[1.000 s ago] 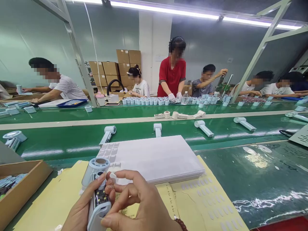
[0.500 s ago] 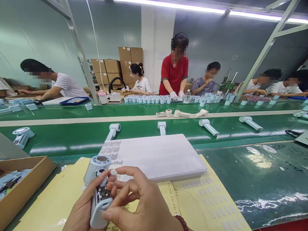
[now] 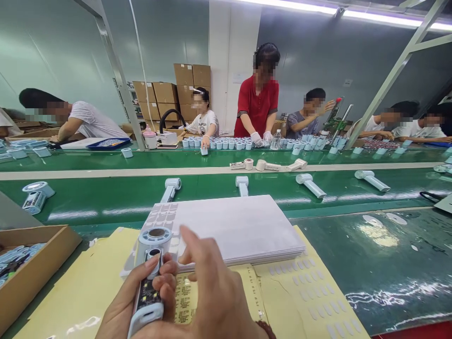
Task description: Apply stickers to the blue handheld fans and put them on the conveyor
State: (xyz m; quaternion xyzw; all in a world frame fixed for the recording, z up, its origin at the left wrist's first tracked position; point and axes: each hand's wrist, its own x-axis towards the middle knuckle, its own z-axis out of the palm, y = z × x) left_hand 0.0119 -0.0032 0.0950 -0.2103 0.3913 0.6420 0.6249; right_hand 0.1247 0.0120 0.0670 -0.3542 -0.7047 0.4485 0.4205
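Pale blue plastic forms the casing of the handheld device [image 3: 147,294], which stands nearly upright in the left hand [image 3: 123,306], its round head up and a small circuit board exposed along its body. The left fingers [image 3: 165,282] are clenched around the device, while the thumb lies along its side. The right hand [image 3: 215,292] is beside it and holds nothing: its fingers [image 3: 187,235] are released and spread, with one pointing up and away (a beaded bracelet [image 3: 265,328] circles that wrist).

The device is just above a yellow backing sheet [image 3: 307,287] printed with rows of small pale labels, and its head is close to the near left corner of a stack of white sheets [image 3: 233,230]. A cardboard tray [image 3: 31,268] of pale blue parts is at the left. Beyond are two green conveyor belts [image 3: 106,207] carrying similar devices, and a long row of pale blue cups [image 3: 226,143]. Across the line, a co-worker in a red shirt [image 3: 257,103] and white gloves [image 3: 257,139] works near a clear plastic bottle [image 3: 276,140].
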